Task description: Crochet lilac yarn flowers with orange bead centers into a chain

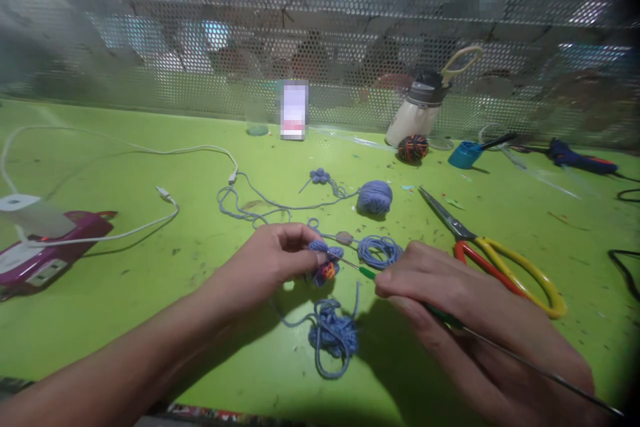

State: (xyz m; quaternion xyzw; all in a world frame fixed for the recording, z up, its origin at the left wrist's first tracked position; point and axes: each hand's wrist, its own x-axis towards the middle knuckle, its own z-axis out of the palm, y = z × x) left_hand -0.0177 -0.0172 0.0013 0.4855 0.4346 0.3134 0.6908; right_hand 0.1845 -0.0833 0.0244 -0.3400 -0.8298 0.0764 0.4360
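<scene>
Between its thumb and fingers, my left hand (273,259) pinches a small crocheted flower (320,275), blue-purple with an orange and red centre. My right hand (465,310) is closed around a crochet hook (367,272) with a green grip; its thin metal tip meets the flower near my left thumb. Below the flower lies a crumpled blue crocheted piece (333,332) with a loose loop of yarn. A loose coil of blue yarn (379,251) rests just beyond my right hand. Farther off sit a purple yarn ball (375,197) and another small crocheted flower (320,176).
Large scissors (495,260) with red and yellow handles lie at right. A purple power strip (55,250) with white cables is at left. Toward the perforated metal screen stand a phone (294,110), a bottle (417,107), a multicoloured yarn ball (413,149) and a blue pot (465,155).
</scene>
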